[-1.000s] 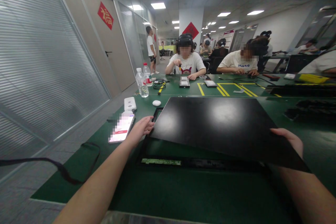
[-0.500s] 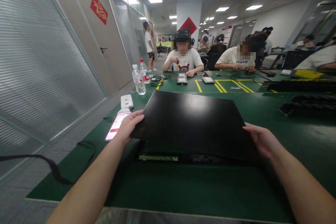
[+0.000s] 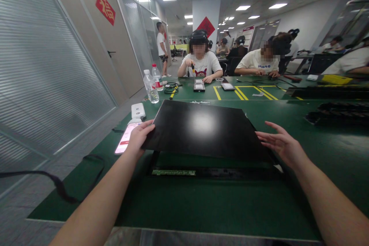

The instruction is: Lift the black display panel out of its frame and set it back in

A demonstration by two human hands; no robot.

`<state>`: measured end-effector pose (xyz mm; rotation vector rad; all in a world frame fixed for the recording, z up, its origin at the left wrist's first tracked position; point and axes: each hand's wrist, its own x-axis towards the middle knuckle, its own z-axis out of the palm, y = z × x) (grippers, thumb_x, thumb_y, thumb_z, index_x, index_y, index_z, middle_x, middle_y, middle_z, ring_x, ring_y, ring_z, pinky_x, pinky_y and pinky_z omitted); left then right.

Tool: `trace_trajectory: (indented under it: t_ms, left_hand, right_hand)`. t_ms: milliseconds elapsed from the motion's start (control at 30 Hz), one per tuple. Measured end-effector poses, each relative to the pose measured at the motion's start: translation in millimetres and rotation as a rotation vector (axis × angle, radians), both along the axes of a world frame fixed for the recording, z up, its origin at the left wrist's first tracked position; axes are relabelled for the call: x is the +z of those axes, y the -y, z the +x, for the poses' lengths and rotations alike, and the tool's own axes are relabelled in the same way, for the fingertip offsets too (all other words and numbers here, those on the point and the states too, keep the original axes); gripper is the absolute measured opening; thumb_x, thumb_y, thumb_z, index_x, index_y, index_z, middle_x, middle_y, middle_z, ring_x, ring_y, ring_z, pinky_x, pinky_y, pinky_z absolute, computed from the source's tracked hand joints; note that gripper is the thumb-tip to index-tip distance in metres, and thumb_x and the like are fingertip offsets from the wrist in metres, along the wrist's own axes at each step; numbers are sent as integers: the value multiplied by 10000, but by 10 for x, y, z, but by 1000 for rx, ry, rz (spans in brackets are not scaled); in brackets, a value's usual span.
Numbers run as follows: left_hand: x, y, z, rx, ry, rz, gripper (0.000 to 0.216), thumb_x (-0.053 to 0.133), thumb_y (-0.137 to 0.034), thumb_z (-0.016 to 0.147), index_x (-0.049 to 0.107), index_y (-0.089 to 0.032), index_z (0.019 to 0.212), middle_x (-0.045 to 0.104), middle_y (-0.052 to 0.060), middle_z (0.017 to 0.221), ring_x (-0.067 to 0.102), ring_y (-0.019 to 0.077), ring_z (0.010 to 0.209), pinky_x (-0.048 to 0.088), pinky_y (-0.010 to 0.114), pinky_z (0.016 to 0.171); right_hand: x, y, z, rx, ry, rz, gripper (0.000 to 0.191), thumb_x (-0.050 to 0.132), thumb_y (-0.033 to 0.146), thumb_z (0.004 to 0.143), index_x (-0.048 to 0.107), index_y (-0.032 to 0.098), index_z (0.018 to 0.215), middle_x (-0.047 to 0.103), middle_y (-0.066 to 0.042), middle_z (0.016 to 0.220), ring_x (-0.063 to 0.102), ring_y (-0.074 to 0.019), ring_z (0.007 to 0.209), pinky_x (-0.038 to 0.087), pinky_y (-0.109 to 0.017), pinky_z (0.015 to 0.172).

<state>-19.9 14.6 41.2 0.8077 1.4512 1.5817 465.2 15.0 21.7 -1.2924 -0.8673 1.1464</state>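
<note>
A large flat black panel [image 3: 204,128] lies tilted over a black frame [image 3: 219,172] on the green table [image 3: 201,203], its near edge raised. My left hand [image 3: 138,137] grips the panel's near left corner. At the panel's right edge my right hand [image 3: 281,144] hovers with fingers spread, the fingertips touching or just off the edge. A green circuit strip [image 3: 173,172] shows in the frame under the panel's near edge.
A lit phone [image 3: 126,142] and a white box [image 3: 138,110] lie left of the panel, two water bottles [image 3: 151,86] behind them. A black cable [image 3: 62,188] hangs off the table's left side. Other people work at the far side. Dark parts [image 3: 337,113] lie at right.
The panel has moved left and down toward the frame. My right hand has let go of its right edge and opened. The left hand has kept its grip.
</note>
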Motion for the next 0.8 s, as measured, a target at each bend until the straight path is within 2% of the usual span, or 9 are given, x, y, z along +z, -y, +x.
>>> trace_trajectory:
  t_ms: [133,367,800]
  left_hand:
    - [-14,3,31,5,-2,-7,393,852,-267,514,801,-175,893,812,33,788,729,215,707,571,311,685]
    - [-65,22,54,-31,-86,-19,421,867,-308,520,793,-179,914,807,43,805,749,249,755,572,337,699]
    - [-10,42,53,0,-155,-79,319,821,-274,546,800,-185,851,785,25,715,723,231,663,550,315,641]
  right_hand:
    - [-14,-11,28,-25,63,15,638,733,300,608,643,251,1238,833,-99,971,681,-200,730,482,-253,540]
    - [-74,-43,11,-27,111,-26,662,797,350,565,634,214,1192,826,-140,940,494,-115,501,352,-214,420]
    - [-177,-81,41,-5,127,-35,498,763,355,639,614,214,1093,822,-139,901,437,-88,426,309,-202,385]
